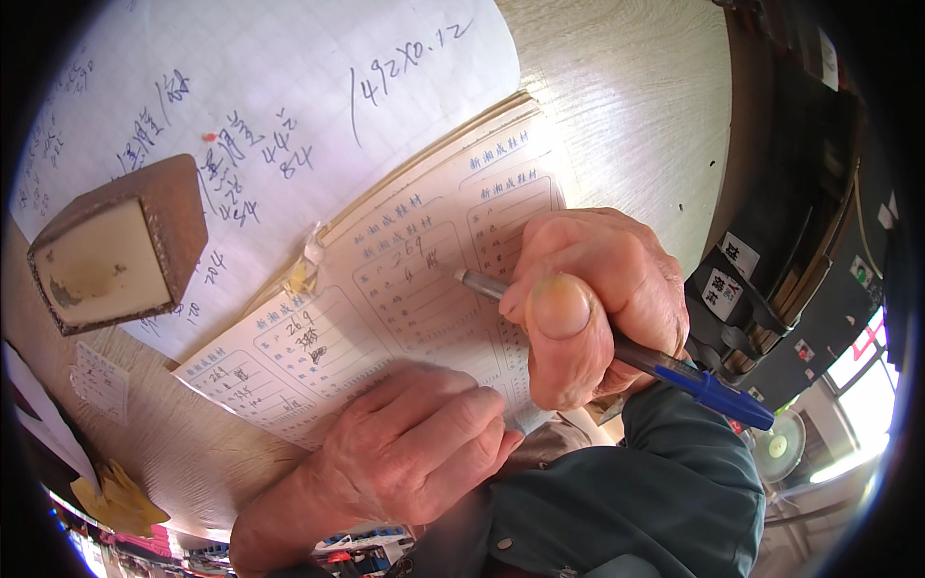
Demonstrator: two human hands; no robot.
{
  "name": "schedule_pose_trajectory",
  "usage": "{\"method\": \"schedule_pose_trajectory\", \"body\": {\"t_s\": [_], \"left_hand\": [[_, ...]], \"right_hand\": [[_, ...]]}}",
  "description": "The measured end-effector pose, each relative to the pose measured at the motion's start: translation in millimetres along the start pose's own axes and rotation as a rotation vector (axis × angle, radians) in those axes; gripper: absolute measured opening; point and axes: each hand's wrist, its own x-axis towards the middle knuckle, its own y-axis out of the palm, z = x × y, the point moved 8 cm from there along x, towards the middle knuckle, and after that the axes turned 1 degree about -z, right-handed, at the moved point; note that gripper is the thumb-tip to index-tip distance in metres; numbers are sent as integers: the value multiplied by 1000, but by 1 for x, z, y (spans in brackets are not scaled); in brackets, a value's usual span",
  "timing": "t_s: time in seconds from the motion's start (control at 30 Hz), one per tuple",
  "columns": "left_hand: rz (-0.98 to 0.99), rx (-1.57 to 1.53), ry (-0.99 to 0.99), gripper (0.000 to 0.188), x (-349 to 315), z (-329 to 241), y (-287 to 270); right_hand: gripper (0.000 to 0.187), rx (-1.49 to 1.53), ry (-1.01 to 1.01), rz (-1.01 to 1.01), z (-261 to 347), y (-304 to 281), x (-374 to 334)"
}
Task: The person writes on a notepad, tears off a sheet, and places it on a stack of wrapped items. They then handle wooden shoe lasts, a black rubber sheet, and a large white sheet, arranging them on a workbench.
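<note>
Viewing desk (636, 77), pale wood grain, at 1 o'clock (taking hours from centre of view), and catching fan (780, 445) at 4 o'clock, beyond desk edge. Noting sheet (289, 58) at 11 o'clock, white, faintly gridded, bearing dark handwriting. Recording block (101, 270) at 9 o'clock, rust-brown with worn cream face, covering part of sheet. Finding scrap (120, 496), yellow, at 8 o'clock.

Logging slips (414, 328) across centre, overlapping lower edge of sheet; showing printed panels, some partly filled in by hand. Observing right hand (617, 279) just off centre toward 3 o'clock, gripping pen (641, 354) between thumb and fingers; aiming tip between 9 and 10 o'clock over a panel, blue cap (727, 397) toward 4 o'clock. Not telling tip contact with paper.

Observing left hand (414, 438) between 6 and 7 o'clock, curling fingers inward over lower edge of slips; hiding palm, so not telling empty from holding. Seeing sleeve (617, 501), dark green, at 5 o'clock.
</note>
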Motion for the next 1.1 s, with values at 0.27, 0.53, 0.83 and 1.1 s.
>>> {"method": "schedule_pose_trajectory", "body": {"t_s": [0.27, 0.53, 0.83, 1.1], "left_hand": [[6, -27, -18, 21, -1, 1, 1], [-30, 3, 2, 16, 4, -4, 0], [-33, 17, 2, 18, 7, -7, 2], [-36, 25, 13, 18, 9, -9, 4]], "right_hand": [[25, 28, -7, -54, 1, -9, -2], [35, 116, -7, 69, 5, 1, -9], [27, 137, -105, 83, 7, 2, -5], [29, 131, -96, 76, 7, 1, -5]]}}
